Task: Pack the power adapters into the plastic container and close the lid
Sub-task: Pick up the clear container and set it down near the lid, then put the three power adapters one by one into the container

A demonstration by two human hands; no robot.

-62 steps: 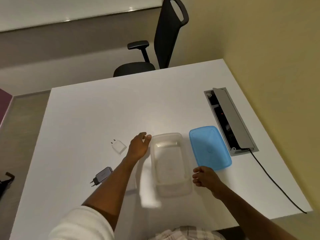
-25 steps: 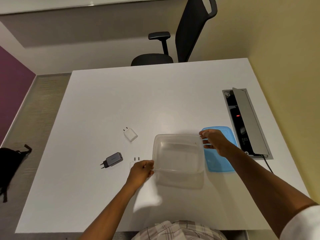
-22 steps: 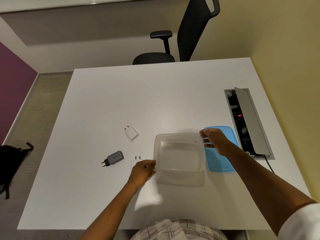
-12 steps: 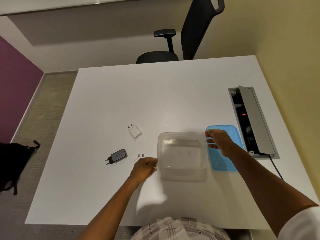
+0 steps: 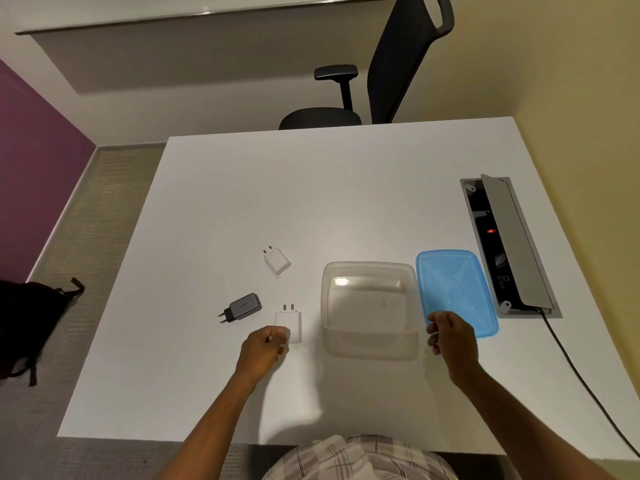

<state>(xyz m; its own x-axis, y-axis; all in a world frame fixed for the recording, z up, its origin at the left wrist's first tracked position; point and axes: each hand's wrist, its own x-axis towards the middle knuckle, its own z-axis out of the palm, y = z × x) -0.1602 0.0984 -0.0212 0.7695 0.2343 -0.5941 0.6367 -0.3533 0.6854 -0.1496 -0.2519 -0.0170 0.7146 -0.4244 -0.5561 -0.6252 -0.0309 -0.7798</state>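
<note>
A clear plastic container (image 5: pixel 369 266) stands open and empty on the white table (image 5: pixel 311 188). Its blue lid (image 5: pixel 450 282) lies flat just to the right of it. To its left lie three power adapters: a small white one (image 5: pixel 278 262) farthest back, a dark grey one (image 5: pixel 242 305) to the left, and a larger white one (image 5: pixel 291 320) nearest the container. My left hand (image 5: pixel 265 348) has its fingers closed on the near left corner of that larger white adapter, which rests on the table. My right hand (image 5: pixel 450 336) hovers loosely curled by the container's near right corner, over the lid's near edge, holding nothing.
A grey cable box (image 5: pixel 509 244) with its flap raised is set into the table at the right, and a black cable (image 5: pixel 581 379) runs from it towards the near edge. A black office chair (image 5: pixel 398 64) stands behind the table. A black bag (image 5: pixel 24 323) lies on the floor at the left.
Both hands have let go of the container, which now rests on the table. My left hand moved left onto the larger white adapter. My right hand drew back towards me.
</note>
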